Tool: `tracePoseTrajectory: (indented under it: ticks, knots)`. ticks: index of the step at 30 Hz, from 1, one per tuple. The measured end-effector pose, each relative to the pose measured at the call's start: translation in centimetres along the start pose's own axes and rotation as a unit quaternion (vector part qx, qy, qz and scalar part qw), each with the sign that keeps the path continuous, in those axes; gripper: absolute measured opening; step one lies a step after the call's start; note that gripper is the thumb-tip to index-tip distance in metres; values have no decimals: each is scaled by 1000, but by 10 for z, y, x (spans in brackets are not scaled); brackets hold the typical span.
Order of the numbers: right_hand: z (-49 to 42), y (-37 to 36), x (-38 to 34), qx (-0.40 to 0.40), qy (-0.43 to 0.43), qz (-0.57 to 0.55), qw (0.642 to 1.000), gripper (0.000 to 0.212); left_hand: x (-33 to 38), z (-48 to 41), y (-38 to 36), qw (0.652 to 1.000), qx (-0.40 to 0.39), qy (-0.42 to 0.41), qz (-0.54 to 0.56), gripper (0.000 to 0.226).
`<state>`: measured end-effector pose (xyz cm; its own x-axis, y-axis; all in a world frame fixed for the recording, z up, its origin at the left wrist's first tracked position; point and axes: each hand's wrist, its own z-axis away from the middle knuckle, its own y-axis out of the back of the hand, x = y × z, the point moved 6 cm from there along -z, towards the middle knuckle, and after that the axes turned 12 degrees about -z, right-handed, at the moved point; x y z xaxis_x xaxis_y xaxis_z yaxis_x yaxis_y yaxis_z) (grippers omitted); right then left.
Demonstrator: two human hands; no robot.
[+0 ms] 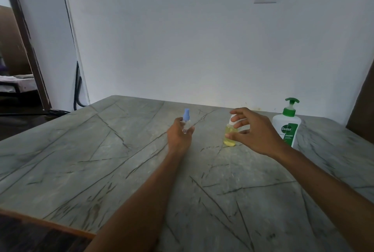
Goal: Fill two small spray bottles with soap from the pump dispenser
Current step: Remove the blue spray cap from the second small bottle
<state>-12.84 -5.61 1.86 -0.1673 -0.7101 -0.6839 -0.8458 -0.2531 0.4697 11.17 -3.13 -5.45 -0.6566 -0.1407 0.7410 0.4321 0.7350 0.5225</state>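
"Grey stone with dark veins, that table [101,160], wasn't it? Where were the bottles?"

"Out past the middle, toward the wall. The left hand [179,134] gripped the blue-capped spray bottle [186,122] round its clear body, cap sticking up above the knuckles. I couldn't tell whether its base sat on the stone or was lifted."

"And the other one?"

"The yellow-filled spray bottle [229,136] stood upright on the table, well apart from the first. The right hand [255,132] hung just beside it with its fingers [239,122] spread, the top ones arched by the white cap and the thumb tip at the yellow body. Whether anything touched, I couldn't say."

"The soap?"

"The pump dispenser [286,126], white with a green pump, stood upright just to the right of that hand, partly behind its wrist and near the far edge by the wall."

"Room to move?"

"Plenty. Bare stone ran wide to the left and forward under both forearms, as far as the near edge with its wooden trim. The far left corner pointed at a black cable [77,85] against the wall."
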Motion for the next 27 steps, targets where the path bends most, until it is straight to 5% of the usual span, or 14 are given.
tracePoseTrajectory:
  ticks: [3, 11, 19, 27]
  knots:
    - [-1, 2, 0, -3, 0, 15, 1000, 58, 3, -1, 1, 1000, 18, -16, -10, 32]
    - [-23, 17, -37, -10, 0, 40, 999, 39, 49, 26, 21, 990, 33, -65, 117, 42]
    - [-45, 21, -85, -129, -1, 230, 965, 35, 104, 74, 30, 985, 17, -128, 114, 39]
    - [-32, 21, -102, -192, -14, 267, 944, 34, 125, 103, 40, 981, 22, -150, 125, 37]
